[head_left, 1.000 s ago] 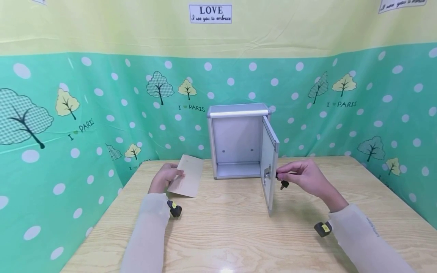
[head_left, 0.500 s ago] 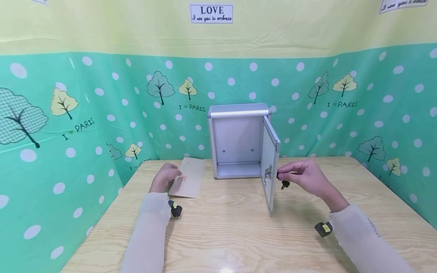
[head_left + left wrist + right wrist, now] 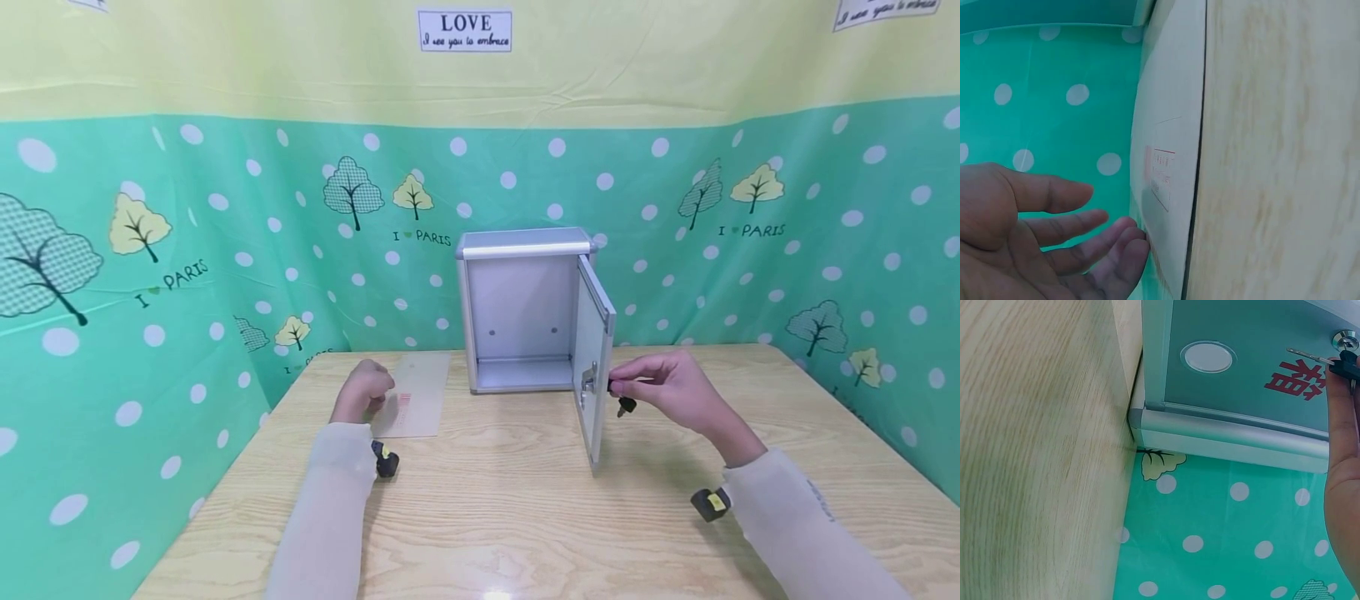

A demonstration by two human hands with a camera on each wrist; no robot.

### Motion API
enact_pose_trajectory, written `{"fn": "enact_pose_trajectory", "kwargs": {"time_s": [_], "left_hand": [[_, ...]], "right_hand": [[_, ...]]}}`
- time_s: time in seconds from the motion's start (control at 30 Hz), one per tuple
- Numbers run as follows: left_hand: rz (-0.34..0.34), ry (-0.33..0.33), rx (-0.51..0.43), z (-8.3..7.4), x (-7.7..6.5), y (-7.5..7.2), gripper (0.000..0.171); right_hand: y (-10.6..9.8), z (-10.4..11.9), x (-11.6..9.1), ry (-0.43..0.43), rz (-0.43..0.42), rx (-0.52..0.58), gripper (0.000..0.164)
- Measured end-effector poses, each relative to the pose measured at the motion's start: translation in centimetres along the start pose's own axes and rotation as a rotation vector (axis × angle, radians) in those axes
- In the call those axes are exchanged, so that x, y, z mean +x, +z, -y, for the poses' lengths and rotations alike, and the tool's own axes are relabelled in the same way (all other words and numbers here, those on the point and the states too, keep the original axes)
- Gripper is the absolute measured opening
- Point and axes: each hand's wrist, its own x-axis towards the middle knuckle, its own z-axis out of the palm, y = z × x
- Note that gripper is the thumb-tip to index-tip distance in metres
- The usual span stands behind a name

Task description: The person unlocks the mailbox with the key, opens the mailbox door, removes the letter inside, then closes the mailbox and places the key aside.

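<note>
A pale paper envelope (image 3: 422, 392) with red print lies flat on the table, left of a metal letterbox (image 3: 525, 237). My left hand (image 3: 363, 390) is at the envelope's left edge. Its fingers are relaxed and parted from the thumb in the left wrist view, fingertips right at the paper's edge. The letterbox door (image 3: 597, 358) stands swung out, its inside bare. With thumb and forefinger, my right hand (image 3: 671, 390) pinches a black-headed key at the lock (image 3: 1345, 341) on the door's outer face. A second key (image 3: 1310, 356) hangs beside it.
The light wooden table (image 3: 480, 517) runs beneath both arms. Behind and on both sides hangs a green and yellow curtain (image 3: 315, 208) with white dots and trees. Red lettering (image 3: 1300, 378) and a round window (image 3: 1209, 357) show on the door.
The envelope has gone from tilted in the left hand's grip to flat on the table, and the left fingers have let go of it. The right hand and door stay about the same.
</note>
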Motion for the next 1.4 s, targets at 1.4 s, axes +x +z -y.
{"fn": "enact_pose_trajectory", "kwargs": {"time_s": [1.4], "left_hand": [[-0.055,0.554,-0.277,-6.2,-1.3,5.5,0.046]], "right_hand": [[0.0,0.1,0.0,0.012,0.001,-0.050,0.017]]}}
